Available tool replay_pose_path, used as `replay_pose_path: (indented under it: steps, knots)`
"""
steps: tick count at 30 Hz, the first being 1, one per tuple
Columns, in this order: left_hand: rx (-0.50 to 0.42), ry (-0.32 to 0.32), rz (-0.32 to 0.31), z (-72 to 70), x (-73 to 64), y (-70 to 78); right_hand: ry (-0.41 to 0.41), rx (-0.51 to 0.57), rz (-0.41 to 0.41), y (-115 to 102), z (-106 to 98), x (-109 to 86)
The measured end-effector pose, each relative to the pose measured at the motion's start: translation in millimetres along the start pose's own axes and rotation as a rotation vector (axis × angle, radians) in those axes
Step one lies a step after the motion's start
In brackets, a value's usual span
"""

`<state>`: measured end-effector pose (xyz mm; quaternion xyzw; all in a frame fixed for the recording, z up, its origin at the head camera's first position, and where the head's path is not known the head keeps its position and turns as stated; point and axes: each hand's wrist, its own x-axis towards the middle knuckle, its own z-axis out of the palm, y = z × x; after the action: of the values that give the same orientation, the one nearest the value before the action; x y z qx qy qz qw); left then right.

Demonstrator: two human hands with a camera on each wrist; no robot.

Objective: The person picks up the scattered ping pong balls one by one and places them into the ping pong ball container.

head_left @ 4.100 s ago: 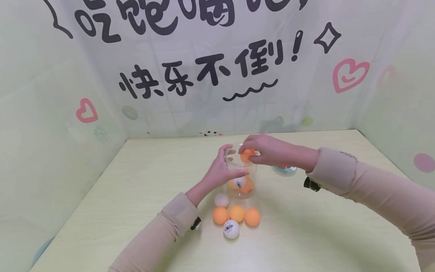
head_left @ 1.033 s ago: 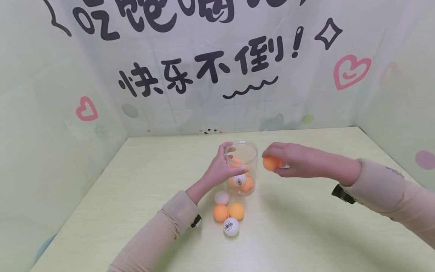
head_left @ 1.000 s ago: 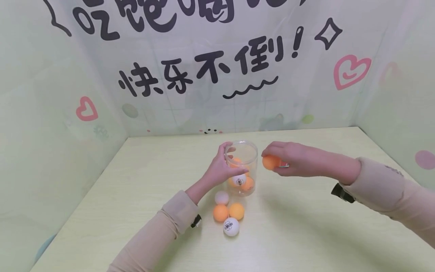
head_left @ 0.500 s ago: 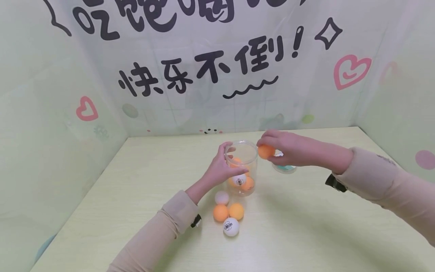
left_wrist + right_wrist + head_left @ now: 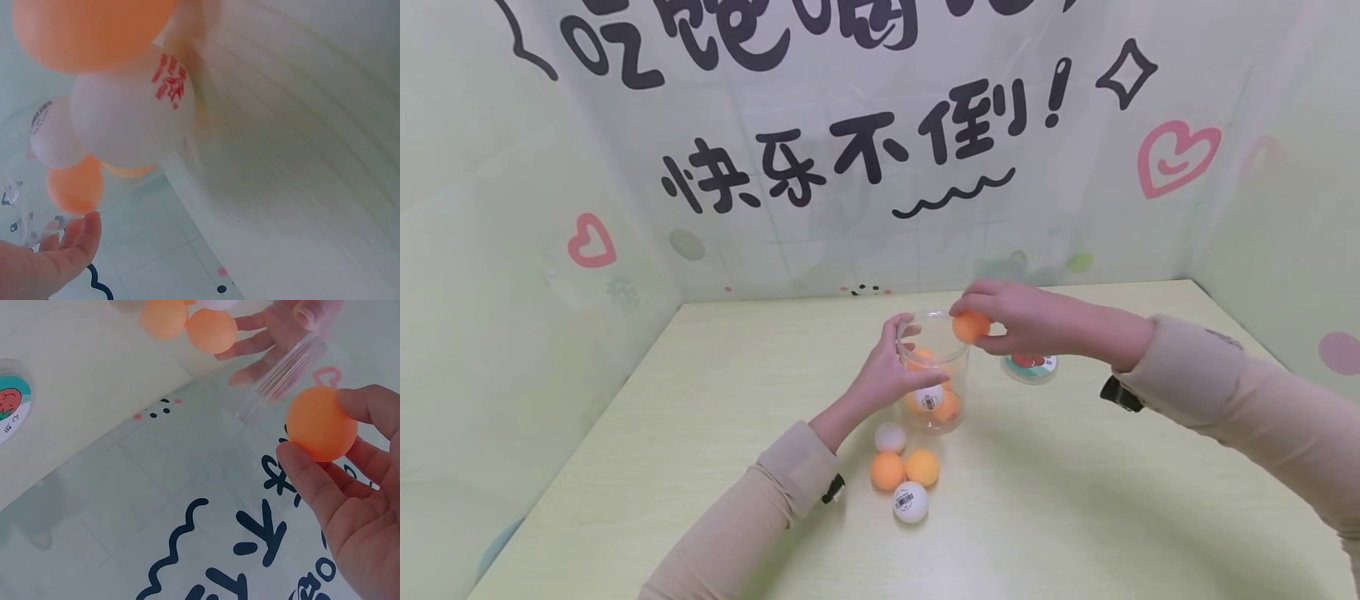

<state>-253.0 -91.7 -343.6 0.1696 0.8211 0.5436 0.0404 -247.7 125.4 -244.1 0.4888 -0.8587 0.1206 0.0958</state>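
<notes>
A clear plastic jar [image 5: 953, 371] stands upright on the table with several orange and white ping-pong balls inside. My left hand [image 5: 891, 375] grips it round its left side, thumb across the front. At the jar's right rim my right hand [image 5: 1015, 321] pinches an orange ping-pong ball [image 5: 972, 327]; the right wrist view shows this ball [image 5: 322, 424] between thumb and fingers, close to the jar's mouth. In front of the jar lie two white balls [image 5: 911, 502], an orange ball [image 5: 887, 471] and a yellow-orange ball [image 5: 922, 467].
A round lid [image 5: 1030, 368] with a green and red label lies on the pale wooden table [image 5: 737, 400], right of the jar. Behind stands a cloth backdrop [image 5: 790, 258] with large dark lettering, and fabric side walls enclose the table left and right.
An orange ball from the front group has been picked up by my right hand and brought up and left to the jar's rim. My left hand keeps its hold on the jar.
</notes>
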Motion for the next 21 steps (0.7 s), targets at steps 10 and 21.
replay_pose_path:
  steps: [10,21]
  knots:
    - [0.012,0.005,0.002,0.7,0.4,-1.4,-0.044,0.03,0.004,1,3,11.4]
    - [0.002,-0.012,-0.006,0.0,1.0,0.2,-0.114,0.043,-0.007,0,8,18.6]
